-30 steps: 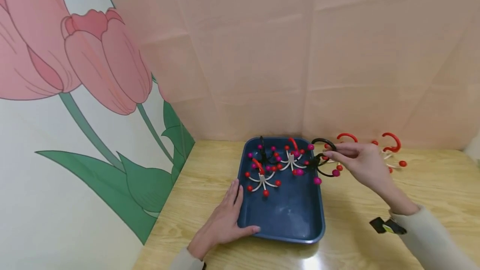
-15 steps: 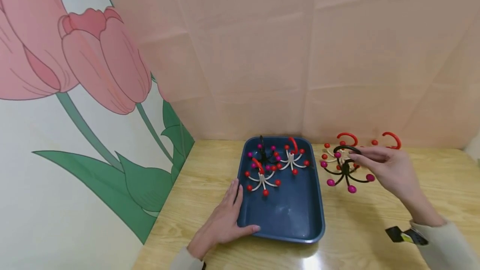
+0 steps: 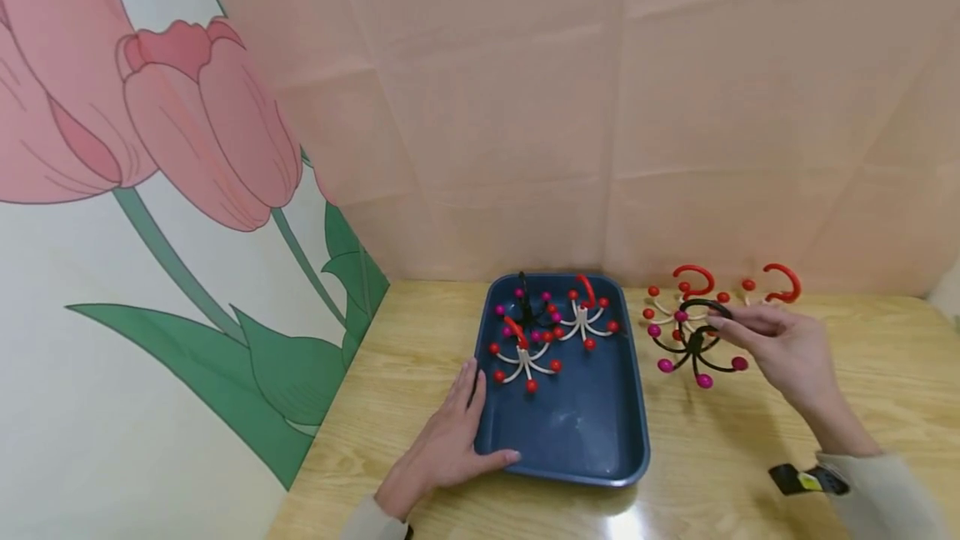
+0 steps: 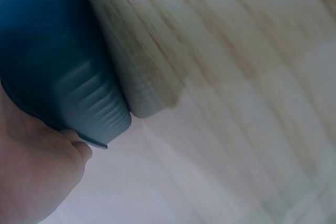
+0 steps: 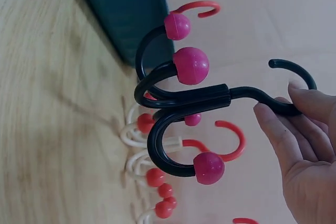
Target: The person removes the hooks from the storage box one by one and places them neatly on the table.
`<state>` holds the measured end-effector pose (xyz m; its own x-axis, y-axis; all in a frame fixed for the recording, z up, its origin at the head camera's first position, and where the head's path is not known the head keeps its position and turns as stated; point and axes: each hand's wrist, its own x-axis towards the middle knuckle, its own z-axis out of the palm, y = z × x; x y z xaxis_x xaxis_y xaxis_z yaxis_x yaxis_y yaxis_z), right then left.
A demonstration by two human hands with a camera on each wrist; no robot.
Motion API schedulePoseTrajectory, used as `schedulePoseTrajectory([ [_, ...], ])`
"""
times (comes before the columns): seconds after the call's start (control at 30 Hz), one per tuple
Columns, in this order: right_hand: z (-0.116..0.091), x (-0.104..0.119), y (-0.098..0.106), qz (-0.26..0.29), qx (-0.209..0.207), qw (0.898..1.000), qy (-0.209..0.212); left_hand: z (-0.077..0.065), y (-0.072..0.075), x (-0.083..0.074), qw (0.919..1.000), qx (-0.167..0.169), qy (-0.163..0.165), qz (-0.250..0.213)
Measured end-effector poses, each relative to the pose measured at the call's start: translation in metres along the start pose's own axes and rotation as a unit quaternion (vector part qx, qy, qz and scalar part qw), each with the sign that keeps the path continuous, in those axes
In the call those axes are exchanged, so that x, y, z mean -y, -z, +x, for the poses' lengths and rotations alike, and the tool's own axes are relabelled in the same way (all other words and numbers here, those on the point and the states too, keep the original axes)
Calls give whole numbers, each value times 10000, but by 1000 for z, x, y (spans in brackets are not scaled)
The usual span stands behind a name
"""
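Note:
My right hand pinches the hook of a black multi-arm hanger with magenta balls on its arm tips. It hangs upright to the right of the dark blue tray. In the right wrist view thumb and fingers hold the hanger's black neck. My left hand rests against the tray's left side, fingers extended and thumb at the front rim. Inside the tray stand two white hangers with red hooks, one front left and one behind, plus another black hanger at the back left.
Behind the held hanger, on the wooden table, stands a white hanger with a red hook. Another red hook shows farther right, partly covered by my right hand. A pinkish cloth hangs behind the table.
My right hand has carried the black hanger rightward, from over the tray's right rim to above the table beside it. In the last half second it has barely shifted. My left hand stays put.

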<state>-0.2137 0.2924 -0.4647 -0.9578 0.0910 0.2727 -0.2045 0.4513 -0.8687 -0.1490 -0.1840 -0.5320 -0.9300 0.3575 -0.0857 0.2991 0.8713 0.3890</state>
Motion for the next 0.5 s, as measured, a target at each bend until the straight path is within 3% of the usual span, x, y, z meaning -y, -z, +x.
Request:
schedulePoseTrajectory([
  [0.27, 0, -16, -3, -60, -226, 9997, 114, 1, -1, 0, 10000, 28, 32, -77],
  [0.5, -2, -29, -1, -140, -188, 9995, -189, 0, -1, 1, 10000, 32, 50, -69],
])
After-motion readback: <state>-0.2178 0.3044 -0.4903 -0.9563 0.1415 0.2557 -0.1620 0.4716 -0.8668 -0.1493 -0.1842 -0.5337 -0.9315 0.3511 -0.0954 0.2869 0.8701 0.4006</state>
